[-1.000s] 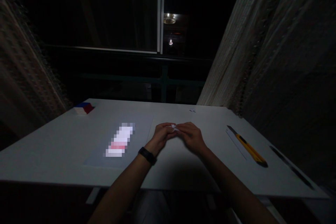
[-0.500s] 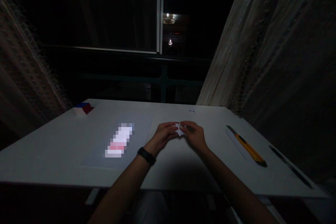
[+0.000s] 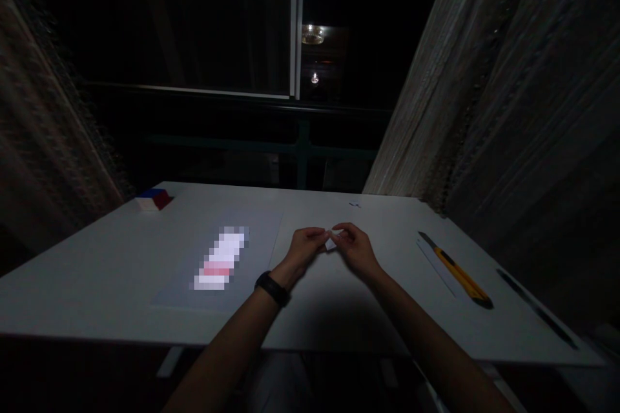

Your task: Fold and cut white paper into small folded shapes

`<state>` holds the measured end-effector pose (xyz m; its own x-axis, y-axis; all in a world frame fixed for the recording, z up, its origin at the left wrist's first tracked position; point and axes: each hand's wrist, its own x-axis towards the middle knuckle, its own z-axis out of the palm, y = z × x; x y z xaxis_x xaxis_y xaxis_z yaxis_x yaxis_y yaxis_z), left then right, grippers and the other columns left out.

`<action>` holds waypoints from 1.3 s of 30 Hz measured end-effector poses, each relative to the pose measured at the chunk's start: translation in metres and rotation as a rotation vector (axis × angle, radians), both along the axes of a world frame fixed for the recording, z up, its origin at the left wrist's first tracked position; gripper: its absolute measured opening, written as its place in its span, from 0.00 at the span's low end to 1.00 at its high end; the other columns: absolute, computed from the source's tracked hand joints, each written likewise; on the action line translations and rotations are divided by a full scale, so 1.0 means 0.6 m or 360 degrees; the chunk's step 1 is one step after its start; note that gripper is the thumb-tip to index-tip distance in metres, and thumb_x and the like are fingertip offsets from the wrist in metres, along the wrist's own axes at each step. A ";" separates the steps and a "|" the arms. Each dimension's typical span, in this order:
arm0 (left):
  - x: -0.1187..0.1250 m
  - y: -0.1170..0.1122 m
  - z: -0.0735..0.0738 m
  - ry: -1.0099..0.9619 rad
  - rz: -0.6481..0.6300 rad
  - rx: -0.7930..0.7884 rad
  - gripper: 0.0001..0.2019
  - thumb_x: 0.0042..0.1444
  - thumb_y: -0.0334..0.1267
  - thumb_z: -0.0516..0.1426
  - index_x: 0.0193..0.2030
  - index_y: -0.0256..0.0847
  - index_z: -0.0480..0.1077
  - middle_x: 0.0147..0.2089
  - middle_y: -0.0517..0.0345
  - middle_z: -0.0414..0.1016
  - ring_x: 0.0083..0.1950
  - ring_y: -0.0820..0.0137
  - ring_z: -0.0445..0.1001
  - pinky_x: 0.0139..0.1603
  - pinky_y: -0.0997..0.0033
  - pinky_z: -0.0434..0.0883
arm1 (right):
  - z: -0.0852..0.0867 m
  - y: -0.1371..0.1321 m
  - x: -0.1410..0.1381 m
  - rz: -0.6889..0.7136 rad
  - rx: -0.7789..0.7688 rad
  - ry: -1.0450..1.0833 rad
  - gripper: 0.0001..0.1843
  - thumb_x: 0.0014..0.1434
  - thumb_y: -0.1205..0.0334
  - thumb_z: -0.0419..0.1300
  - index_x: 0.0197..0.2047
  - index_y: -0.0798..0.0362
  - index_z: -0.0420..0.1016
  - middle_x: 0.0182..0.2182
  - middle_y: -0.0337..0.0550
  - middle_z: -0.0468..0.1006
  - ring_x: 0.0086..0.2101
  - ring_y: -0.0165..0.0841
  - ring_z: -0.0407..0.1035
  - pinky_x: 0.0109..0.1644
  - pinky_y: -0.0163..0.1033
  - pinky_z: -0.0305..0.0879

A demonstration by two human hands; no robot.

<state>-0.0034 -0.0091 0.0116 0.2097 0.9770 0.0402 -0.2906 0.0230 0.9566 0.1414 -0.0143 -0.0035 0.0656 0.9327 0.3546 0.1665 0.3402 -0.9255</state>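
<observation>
A small folded piece of white paper (image 3: 332,244) is pinched between my two hands, a little above the middle of the table. My left hand (image 3: 306,248), with a black band on its wrist, grips the paper's left side with thumb and fingers. On the other side, my right hand (image 3: 357,248) is closed on the paper with bent fingers. The fingers cover much of the paper, so its full shape is hidden.
On the white table (image 3: 97,271), a yellow utility knife (image 3: 458,271) lies at right beside a thin white strip (image 3: 438,268). A dark, long thin object (image 3: 535,306) is near the right edge. At left are a blurred-out bright rectangle (image 3: 220,258) on a paper sheet (image 3: 169,293) and a coloured cube (image 3: 154,199).
The paper has turned between my fingers and less of it shows; its several points are no longer visible. Both hands have stayed in nearly the same place.
</observation>
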 end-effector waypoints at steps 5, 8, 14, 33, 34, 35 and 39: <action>0.002 0.007 -0.004 0.0491 0.0089 0.0341 0.20 0.46 0.53 0.58 0.24 0.34 0.71 0.19 0.62 0.64 0.22 0.76 0.62 0.25 0.75 0.59 | 0.005 -0.006 -0.002 -0.0019 0.0031 0.0048 0.15 0.44 0.55 0.65 0.35 0.52 0.69 0.19 0.31 0.65 0.21 0.25 0.60 0.24 0.32 0.58; 0.003 0.010 -0.006 0.0691 0.0250 0.0507 0.19 0.48 0.52 0.56 0.21 0.35 0.69 0.20 0.61 0.65 0.24 0.74 0.63 0.27 0.74 0.59 | 0.012 -0.010 -0.006 0.0047 0.0018 0.0137 0.16 0.44 0.56 0.66 0.35 0.51 0.68 0.18 0.30 0.66 0.21 0.26 0.61 0.25 0.33 0.60; 0.002 0.008 -0.001 0.0753 0.0358 0.0573 0.19 0.50 0.51 0.53 0.20 0.36 0.67 0.20 0.60 0.65 0.25 0.74 0.63 0.27 0.74 0.59 | 0.025 -0.017 -0.010 0.0119 -0.0048 0.0193 0.23 0.35 0.59 0.70 0.36 0.51 0.70 0.25 0.34 0.71 0.25 0.28 0.66 0.28 0.35 0.64; 0.002 0.006 0.003 0.0644 0.0217 0.0513 0.18 0.49 0.51 0.55 0.22 0.35 0.69 0.21 0.59 0.67 0.25 0.73 0.64 0.27 0.74 0.61 | 0.024 -0.014 -0.002 0.0098 -0.0090 0.0208 0.23 0.36 0.55 0.70 0.37 0.53 0.73 0.24 0.37 0.75 0.25 0.32 0.70 0.29 0.39 0.68; 0.002 0.007 0.001 0.0642 0.0217 0.0511 0.18 0.48 0.51 0.55 0.22 0.36 0.69 0.20 0.59 0.67 0.25 0.73 0.64 0.27 0.74 0.60 | 0.024 -0.014 -0.002 0.0106 -0.0082 0.0222 0.25 0.36 0.56 0.70 0.39 0.52 0.72 0.25 0.36 0.75 0.25 0.32 0.70 0.29 0.39 0.69; 0.003 0.008 0.000 0.0639 0.0214 0.0511 0.18 0.48 0.51 0.55 0.22 0.36 0.69 0.20 0.59 0.67 0.25 0.73 0.64 0.27 0.74 0.61 | 0.023 -0.013 -0.002 0.0107 -0.0071 0.0227 0.25 0.36 0.56 0.70 0.40 0.51 0.72 0.25 0.36 0.74 0.25 0.31 0.70 0.29 0.39 0.69; 0.003 0.008 -0.002 0.0639 0.0206 0.0502 0.18 0.48 0.51 0.55 0.22 0.35 0.70 0.21 0.59 0.68 0.25 0.73 0.65 0.28 0.73 0.60 | 0.018 -0.010 0.000 0.0037 -0.0018 0.0153 0.18 0.36 0.57 0.70 0.32 0.53 0.74 0.25 0.37 0.74 0.24 0.29 0.68 0.28 0.37 0.66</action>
